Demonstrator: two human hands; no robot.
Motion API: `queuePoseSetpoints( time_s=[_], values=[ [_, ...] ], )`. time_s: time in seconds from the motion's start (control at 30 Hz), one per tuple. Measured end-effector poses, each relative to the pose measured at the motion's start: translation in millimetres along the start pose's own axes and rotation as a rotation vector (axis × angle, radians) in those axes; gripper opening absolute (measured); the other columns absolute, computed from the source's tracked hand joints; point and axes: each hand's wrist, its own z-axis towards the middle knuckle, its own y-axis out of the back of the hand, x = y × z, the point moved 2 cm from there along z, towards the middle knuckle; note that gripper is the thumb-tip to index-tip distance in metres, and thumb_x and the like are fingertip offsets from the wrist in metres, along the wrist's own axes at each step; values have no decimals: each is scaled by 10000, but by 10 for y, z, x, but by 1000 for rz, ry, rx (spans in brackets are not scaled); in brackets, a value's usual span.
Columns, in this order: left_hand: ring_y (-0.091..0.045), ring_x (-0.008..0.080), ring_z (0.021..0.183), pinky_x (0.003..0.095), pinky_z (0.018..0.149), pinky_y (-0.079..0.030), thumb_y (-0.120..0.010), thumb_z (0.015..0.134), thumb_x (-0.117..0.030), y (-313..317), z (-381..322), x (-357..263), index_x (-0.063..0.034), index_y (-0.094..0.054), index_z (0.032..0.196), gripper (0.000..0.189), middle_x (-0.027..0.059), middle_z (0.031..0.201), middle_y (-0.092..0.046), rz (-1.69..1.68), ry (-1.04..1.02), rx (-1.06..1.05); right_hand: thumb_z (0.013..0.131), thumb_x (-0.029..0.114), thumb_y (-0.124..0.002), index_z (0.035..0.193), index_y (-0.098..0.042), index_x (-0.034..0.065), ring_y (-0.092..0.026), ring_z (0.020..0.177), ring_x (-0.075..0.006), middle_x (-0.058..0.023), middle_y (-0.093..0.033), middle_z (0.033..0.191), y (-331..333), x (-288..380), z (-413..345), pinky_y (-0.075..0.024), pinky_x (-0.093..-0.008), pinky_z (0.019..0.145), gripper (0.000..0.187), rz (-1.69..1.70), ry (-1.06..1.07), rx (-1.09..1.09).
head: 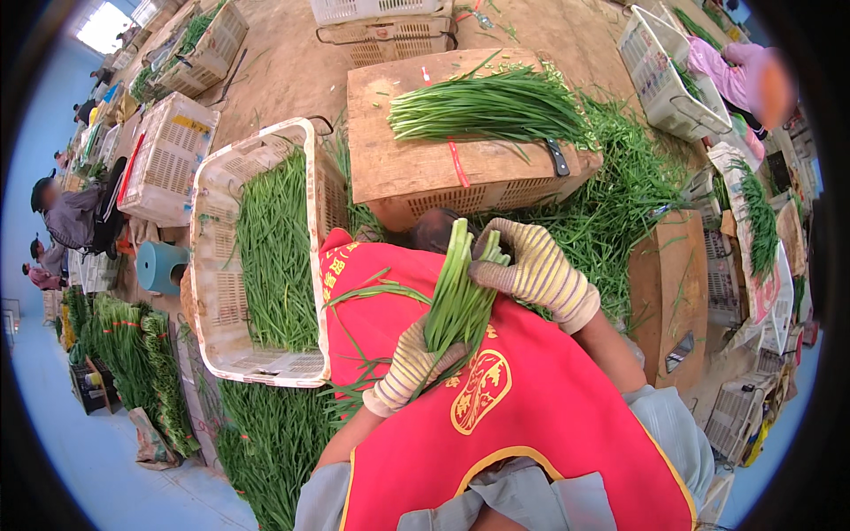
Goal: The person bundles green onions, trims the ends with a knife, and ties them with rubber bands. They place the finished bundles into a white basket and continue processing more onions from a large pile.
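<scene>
My left hand, in a striped knit glove, grips a bunch of green garlic chives by its leafy lower part, above my red apron. At the bunch's pale stem ends, my right hand, gloved alike, has a few stems pinched between thumb and fingers. Beyond them, a larger pile of chives lies across a wooden board resting on a crate. A knife with a black handle lies at the board's near right edge. Some long loose leaves hang over the apron at left.
A white plastic crate holding chives stands at my left, with more chives below it. Loose leaves are heaped right of the board, near a cardboard box. A co-worker is at upper right; others sit far left, near a blue stool.
</scene>
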Motion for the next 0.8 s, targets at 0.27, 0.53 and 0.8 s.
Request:
queuePoseSetpoints(
  time_s=[0.27,0.53,0.8],
  values=[
    [-646,151,945,287,819,-519,-739,770,-196,79,-82,229,2,-547,1202,513,108,1040,-679,78,-54,-110,615,177,-737,775,-633,23,-602,608,-201,-123,-588,633,46,82,22,-469,-324,589,246,-174,-3,17],
    [-679,215,847,332,749,-527,-731,765,-235,117,-163,117,-48,-618,1082,385,144,932,-686,211,-70,-127,613,81,-716,761,-596,18,-558,654,-93,-22,-608,702,46,-65,-98,-468,-252,607,202,84,-137,117],
    [-617,107,959,281,858,-513,-752,772,-172,168,-75,63,12,-552,1206,513,70,1085,-666,-134,127,-14,620,-2,-717,845,-663,26,-588,882,-206,-68,-604,884,11,108,-53,-445,-311,793,233,7,117,247]
  ],
)
